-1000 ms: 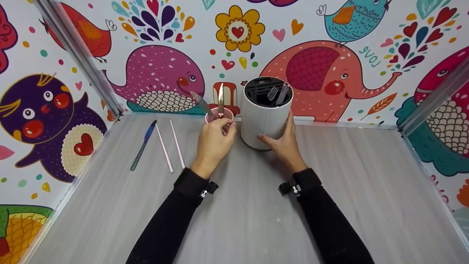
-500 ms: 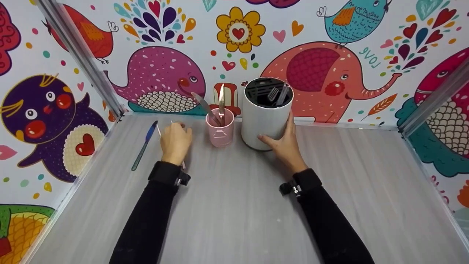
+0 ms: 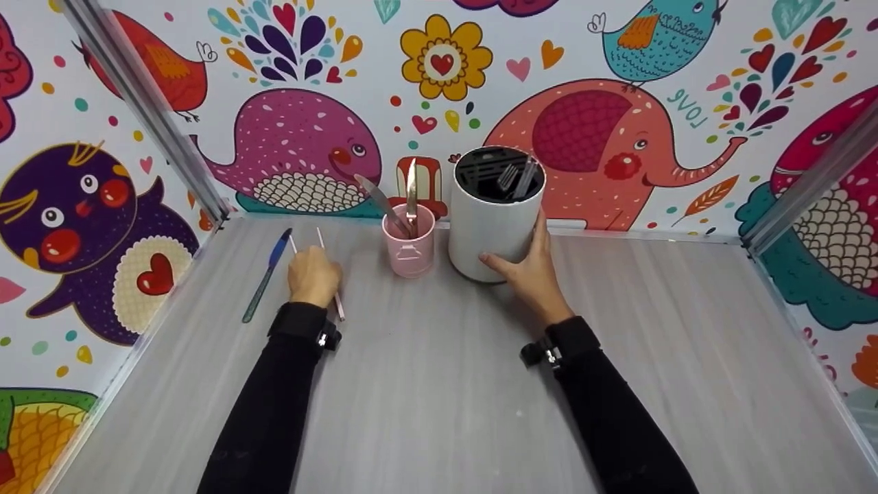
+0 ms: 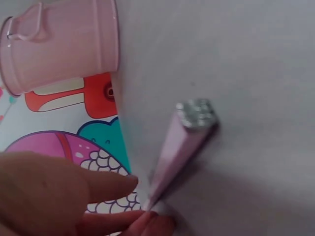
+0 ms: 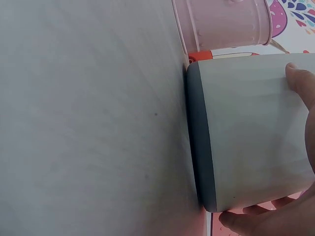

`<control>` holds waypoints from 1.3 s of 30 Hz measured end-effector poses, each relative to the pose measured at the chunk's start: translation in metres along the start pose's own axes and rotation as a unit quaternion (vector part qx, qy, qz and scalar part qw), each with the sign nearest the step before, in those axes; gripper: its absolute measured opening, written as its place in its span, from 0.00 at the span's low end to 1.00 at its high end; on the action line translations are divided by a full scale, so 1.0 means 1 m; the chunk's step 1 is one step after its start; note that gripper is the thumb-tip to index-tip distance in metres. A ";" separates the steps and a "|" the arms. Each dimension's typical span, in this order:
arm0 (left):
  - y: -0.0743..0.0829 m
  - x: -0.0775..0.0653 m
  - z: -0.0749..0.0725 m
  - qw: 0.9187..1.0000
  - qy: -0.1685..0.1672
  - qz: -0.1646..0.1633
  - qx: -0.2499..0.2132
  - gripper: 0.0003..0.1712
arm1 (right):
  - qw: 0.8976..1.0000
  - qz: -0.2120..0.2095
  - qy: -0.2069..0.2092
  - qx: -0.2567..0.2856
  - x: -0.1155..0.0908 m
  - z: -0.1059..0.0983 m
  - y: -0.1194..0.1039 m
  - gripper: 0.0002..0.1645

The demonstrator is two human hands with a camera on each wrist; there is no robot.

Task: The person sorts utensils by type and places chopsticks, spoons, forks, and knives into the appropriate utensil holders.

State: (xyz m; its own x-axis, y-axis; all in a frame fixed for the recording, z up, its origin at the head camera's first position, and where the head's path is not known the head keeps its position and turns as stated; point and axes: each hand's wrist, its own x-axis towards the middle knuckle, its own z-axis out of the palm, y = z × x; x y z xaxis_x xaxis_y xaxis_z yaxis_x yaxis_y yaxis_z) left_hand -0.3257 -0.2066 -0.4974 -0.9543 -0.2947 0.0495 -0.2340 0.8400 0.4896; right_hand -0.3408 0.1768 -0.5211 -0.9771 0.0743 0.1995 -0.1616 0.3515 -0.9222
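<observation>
In the head view my left hand [image 3: 314, 276] is over two slim pink chopsticks [image 3: 330, 280] lying on the table, hiding most of the left one. The left wrist view shows the square silver-tipped end of a pink chopstick [image 4: 178, 147]; the fingertips [image 4: 162, 225] are low by its far part, and the thumb is apart from them. My right hand [image 3: 535, 278] holds a white cylindrical utensil holder [image 3: 488, 240] by its side, thumb in front and fingers round the right. Its black slotted top holds a fork [image 3: 507, 177] and clear utensils [image 3: 526, 178].
A small pink bucket [image 3: 410, 257] with two metal table knives [image 3: 411, 192] stands left of the holder. A slim, knife-like blue and grey-green utensil [image 3: 266, 278] lies further left. The patterned wall [image 3: 439, 110] borders the table's back and sides.
My left hand has left the knives in the pink bucket and moved left to the chopsticks, then slightly further left and towards me. The right hand and the holder have stayed in place.
</observation>
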 end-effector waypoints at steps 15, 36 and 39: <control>-0.007 0.011 0.012 0.997 -0.040 -0.024 -0.058 0.12 | 1.000 0.006 -0.004 0.001 0.000 0.000 0.002 0.87; 0.038 -0.066 0.007 0.922 0.168 0.049 -0.345 0.07 | 1.000 0.002 -0.004 0.002 0.001 -0.002 0.001 0.86; 0.048 -0.080 0.015 0.894 0.192 0.110 -0.389 0.05 | 1.000 0.002 -0.005 0.005 0.000 -0.001 0.002 0.86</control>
State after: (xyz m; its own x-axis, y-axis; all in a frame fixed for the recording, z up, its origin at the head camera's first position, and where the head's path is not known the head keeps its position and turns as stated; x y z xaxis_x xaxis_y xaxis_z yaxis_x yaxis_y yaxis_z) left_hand -0.2632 -0.1361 -0.4913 -0.7922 -0.4211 0.4417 0.2948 0.3697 0.8811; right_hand -0.3413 0.1788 -0.5224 -0.9791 0.0654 0.1924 -0.1593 0.3410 -0.9265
